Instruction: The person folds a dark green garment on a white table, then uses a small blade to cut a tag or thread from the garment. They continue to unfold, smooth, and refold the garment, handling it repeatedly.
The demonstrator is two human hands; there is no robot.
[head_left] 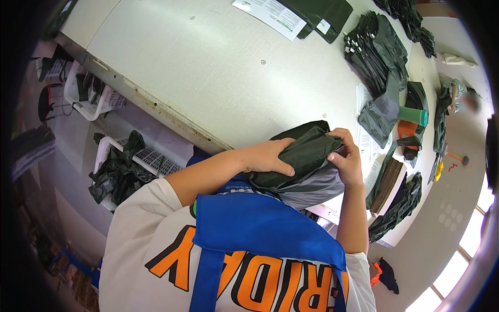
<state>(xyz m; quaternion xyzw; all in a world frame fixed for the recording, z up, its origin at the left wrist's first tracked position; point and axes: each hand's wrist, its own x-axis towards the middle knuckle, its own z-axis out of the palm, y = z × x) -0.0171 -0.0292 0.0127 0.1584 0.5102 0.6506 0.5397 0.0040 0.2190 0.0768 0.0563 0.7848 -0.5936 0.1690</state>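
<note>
A folded piece of dark green fabric with a grey side showing below lies at the table's near edge, close to my body. My left hand grips its left part, thumb on top and fingers tucked behind the fold. At its right corner, my right hand pinches the edge between thumb and fingers. What the fabric is made up into, I cannot tell.
The pale table stretches ahead. Printed sheets and a flat dark green package lie at its far side. On the right are piled dark fabric pieces and a green cylinder. White baskets stand lower left. Another person is far right.
</note>
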